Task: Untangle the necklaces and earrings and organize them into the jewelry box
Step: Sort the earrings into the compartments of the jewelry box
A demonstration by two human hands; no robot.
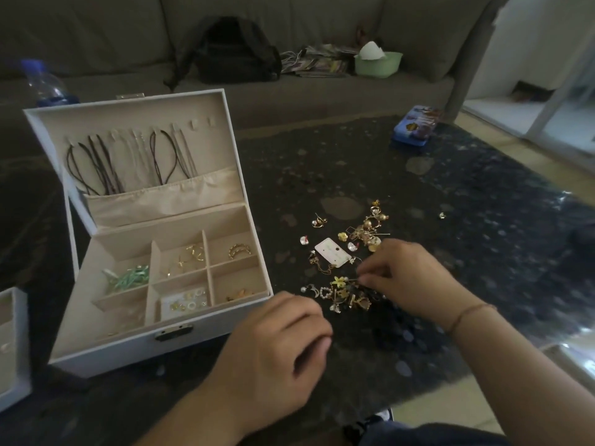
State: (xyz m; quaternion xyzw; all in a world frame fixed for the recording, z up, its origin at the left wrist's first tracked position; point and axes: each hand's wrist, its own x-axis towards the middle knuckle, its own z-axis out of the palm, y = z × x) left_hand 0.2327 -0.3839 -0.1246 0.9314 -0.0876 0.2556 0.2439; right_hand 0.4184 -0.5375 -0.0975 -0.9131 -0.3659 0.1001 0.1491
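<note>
Right hand [409,278] pinching a piece in the earring pile [351,262] on the dark counter [450,194], left hand [273,346] loosely curled, holding nothing, open white jewelry box [106,352] just left, necklaces [128,162] hung in lid, white earring card [331,255] print unreadable

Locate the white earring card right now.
In the head view, the white earring card lies flat on the dark table, right of the jewelry box, just left of the right hand.
</note>
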